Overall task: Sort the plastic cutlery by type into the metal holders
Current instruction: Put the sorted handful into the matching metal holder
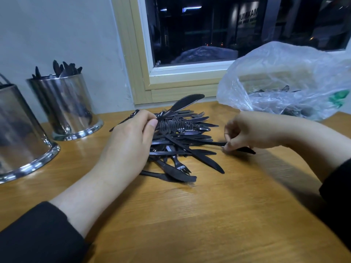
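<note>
A pile of black plastic cutlery (182, 141), forks and knives mixed, lies in the middle of the wooden table (190, 215). My left hand (131, 141) grips a black knife (187, 102) whose blade sticks up over the pile's far side. My right hand (247, 131) pinches the handle of a black piece (247, 149) at the pile's right edge. Two shiny metal holders stand at the left: the far one (66, 105) holds several black pieces, the near one (20, 133) is cut off by the frame.
A crumpled clear plastic bag (284, 80) with more black cutlery inside sits at the back right. A window with a pale frame (144, 76) and a wall bound the table's far edge.
</note>
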The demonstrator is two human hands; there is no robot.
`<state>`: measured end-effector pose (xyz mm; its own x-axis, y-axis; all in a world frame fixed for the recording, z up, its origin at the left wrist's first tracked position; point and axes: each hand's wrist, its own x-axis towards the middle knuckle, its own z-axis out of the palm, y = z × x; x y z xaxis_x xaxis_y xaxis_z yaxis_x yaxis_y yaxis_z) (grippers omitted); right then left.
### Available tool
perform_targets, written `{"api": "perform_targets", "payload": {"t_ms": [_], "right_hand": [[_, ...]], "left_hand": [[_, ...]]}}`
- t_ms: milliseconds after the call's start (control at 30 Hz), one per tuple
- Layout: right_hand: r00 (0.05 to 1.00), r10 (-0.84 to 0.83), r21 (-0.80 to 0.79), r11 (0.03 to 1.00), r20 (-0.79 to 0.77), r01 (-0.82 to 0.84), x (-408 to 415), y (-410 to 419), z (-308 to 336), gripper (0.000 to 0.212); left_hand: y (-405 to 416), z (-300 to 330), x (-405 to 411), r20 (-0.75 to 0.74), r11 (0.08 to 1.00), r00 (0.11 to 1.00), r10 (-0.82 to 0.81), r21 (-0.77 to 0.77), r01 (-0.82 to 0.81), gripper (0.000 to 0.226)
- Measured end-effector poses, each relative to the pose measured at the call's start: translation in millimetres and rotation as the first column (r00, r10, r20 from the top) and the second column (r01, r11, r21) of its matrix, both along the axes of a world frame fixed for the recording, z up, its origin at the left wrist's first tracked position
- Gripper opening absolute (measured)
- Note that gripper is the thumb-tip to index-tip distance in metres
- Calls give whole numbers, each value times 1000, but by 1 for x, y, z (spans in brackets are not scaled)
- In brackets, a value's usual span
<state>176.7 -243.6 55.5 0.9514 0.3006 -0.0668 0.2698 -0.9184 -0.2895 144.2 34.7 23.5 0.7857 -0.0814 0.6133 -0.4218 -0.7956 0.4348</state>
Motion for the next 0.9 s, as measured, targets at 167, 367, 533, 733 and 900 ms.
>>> {"api": "perform_targets", "payload": {"t_ms": [167, 367, 533, 733, 900], "right_hand": [[950, -7, 143, 989, 313, -40, 3, 2, 1, 11], [827, 153, 207, 929, 541, -307, -2, 18, -1, 8], [711, 159, 204, 895, 685, -397, -3, 34, -7, 14], [705, 120, 286, 856, 699, -430, -4, 38, -10, 13], [715, 86, 351, 827, 694, -440, -13, 47, -14, 13]], "left_hand": [[6, 4, 2, 13, 996, 998, 58, -73, -57, 16], [12, 8, 4, -50, 980, 998, 41, -194, -50, 21], [4, 8, -3, -152, 956, 976, -153, -274, 107, 20], [-1, 8, -8, -210, 915, 929, -305, -336, 225, 21], [-2, 9, -10, -239, 970, 940, -244, -59, 237, 14]]}}
